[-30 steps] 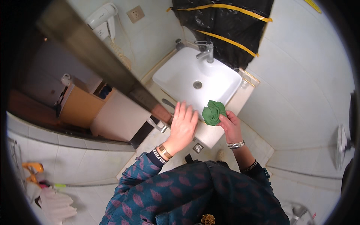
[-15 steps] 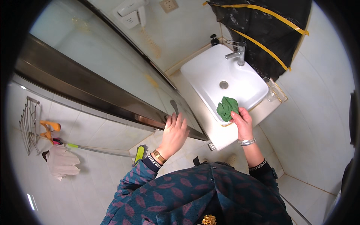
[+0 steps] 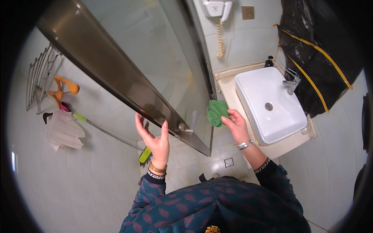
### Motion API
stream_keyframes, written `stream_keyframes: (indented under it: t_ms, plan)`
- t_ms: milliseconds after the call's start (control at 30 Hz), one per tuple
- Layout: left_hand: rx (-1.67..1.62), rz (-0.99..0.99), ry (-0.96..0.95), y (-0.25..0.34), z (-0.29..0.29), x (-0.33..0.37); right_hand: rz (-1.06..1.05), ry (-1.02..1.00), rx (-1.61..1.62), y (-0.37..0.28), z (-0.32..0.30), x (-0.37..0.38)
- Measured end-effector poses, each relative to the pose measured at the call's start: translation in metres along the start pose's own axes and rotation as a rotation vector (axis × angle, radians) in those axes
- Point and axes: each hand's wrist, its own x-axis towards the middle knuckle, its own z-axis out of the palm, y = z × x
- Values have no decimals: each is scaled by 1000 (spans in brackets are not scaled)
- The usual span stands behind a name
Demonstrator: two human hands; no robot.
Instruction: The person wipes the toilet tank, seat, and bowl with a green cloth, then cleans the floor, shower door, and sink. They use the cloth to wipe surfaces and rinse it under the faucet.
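A bunched green cloth (image 3: pixel 216 112) is pinched in my right hand (image 3: pixel 236 126), held between the glass door (image 3: pixel 171 50) and the sink counter. My left hand (image 3: pixel 155 141) has its thumb and fingers spread, beside the brown metal frame (image 3: pixel 112 66) of the door. Its fingertips reach the frame's lower edge; whether they touch it I cannot tell. A silver lever handle (image 3: pixel 191 126) sticks out of the frame to the right of this hand, with nothing holding it.
To the right, a white sink (image 3: pixel 272 116) with a chrome faucet (image 3: pixel 291 82) sits on the counter. A hair dryer (image 3: pixel 217 8) hangs on the far wall. Orange hangers (image 3: pixel 58 87), a white cloth (image 3: pixel 62 130) and a green-headed brush (image 3: pixel 145 155) are at the left. A drain (image 3: pixel 229 162) lies in the floor.
My right hand has carried the green cloth leftward, away from over the sink. The left hand has left the handle area and spread its fingers. The view has turned left.
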Motion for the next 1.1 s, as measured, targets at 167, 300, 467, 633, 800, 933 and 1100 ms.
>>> stream_keyframes:
  t_ms: [167,300,467,633,800,933,1100]
  plan:
    - [-363,-263,-92,-34,-22,20,-66,-92,3,18,84,53]
    - [-363,-308,-12,-59,-35,39,-266,-195,14,35,149,91]
    - [-346,-351,92,-94,-44,63,-753,-116,-572,76,206,129]
    - [-194,-400,106,-130,-54,87,-916,-146,-499,82,237,170]
    - [-97,-385,102,-154,-60,112,-1190,-135,-373,-9,301,246]
    - [-131,-410,142,-165,-58,125,-1344,-17,-218,-92,357,315]
    - [-106,-426,185,-179,-55,138,-1410,-91,-389,-41,325,319]
